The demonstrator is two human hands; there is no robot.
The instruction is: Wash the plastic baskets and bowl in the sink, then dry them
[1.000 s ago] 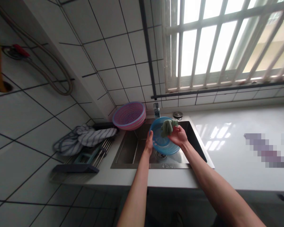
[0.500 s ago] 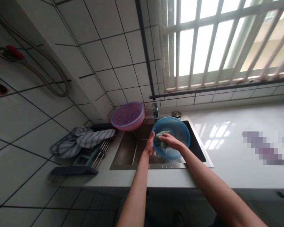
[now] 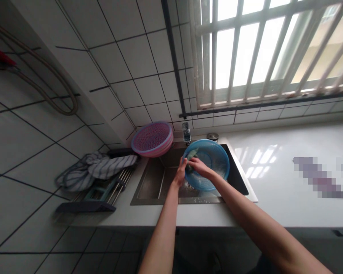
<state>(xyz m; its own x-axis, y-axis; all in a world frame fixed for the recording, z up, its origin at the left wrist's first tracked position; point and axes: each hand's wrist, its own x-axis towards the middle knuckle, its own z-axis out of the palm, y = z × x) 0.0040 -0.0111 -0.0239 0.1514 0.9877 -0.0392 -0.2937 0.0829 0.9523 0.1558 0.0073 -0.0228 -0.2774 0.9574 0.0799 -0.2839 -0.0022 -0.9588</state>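
Observation:
A round blue mesh basket sits tilted over the sink. My left hand grips its left rim, thumb toward the inside. My right hand reaches into the basket, its fingers closed on a limp, pale green cloth pressed to the inner wall near the left rim. One pointed end of the cloth sticks up past the fingers. Both hands are close together, and the fingertips are partly hidden.
Pink plastic baskets are stacked at the sink's back left corner. Behind stand a faucet and a metal drain strainer. A striped cloth lies over a dish rack on the left. White counter stretches right.
My right hand has moved left inside the basket, close to my left hand. The cloth has shifted up along the left wall. My left hand keeps its hold on the rim.

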